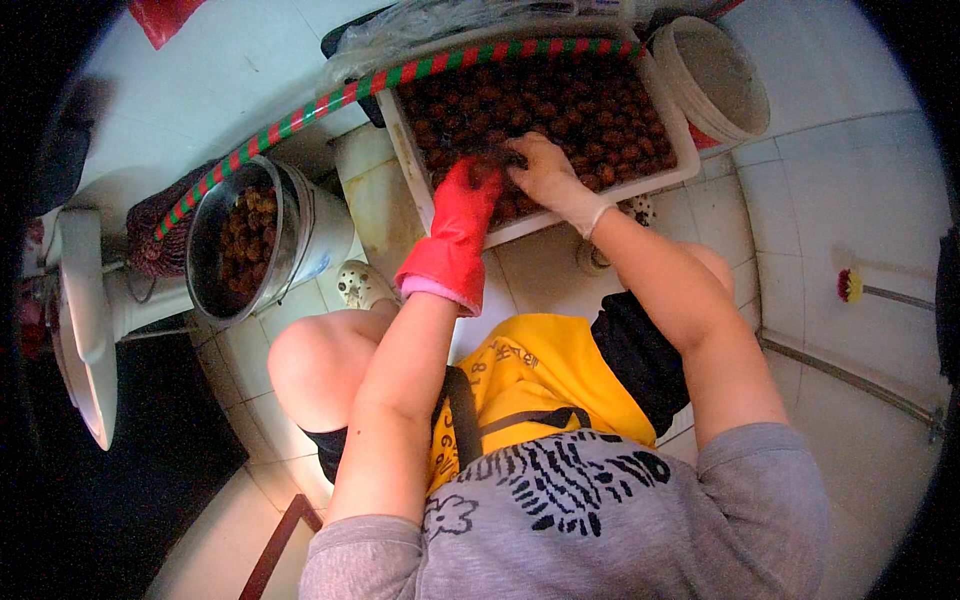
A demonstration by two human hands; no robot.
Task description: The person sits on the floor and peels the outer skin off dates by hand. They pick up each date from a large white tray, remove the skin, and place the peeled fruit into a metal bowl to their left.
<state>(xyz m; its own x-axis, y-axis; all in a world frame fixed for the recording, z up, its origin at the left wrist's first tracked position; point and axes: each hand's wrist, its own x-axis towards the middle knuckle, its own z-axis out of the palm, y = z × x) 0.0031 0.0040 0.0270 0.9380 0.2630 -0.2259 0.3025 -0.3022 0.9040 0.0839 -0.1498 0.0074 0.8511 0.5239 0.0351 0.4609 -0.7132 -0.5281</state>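
A white rectangular plastic tub [684, 154] before me holds a dense layer of dark brown, round, nut-like items [555, 97] that look wet. My left hand [471, 187], in a red rubber glove, reaches over the tub's near left part with its fingers curled at a dark item. Close beside it on the right is my right hand [544, 169], in a thin whitish glove. Its fingertips meet the same dark spot, and blur hides what exactly lies between the two hands.
Left of the tub, a metal basin [196, 277] with more brown items rests on a white bucket [326, 225]. A red-and-green striped hose [300, 118] arches over the tub's far left side. Another white bucket [754, 97] stands at the upper right. A toilet [90, 300] is at the left.
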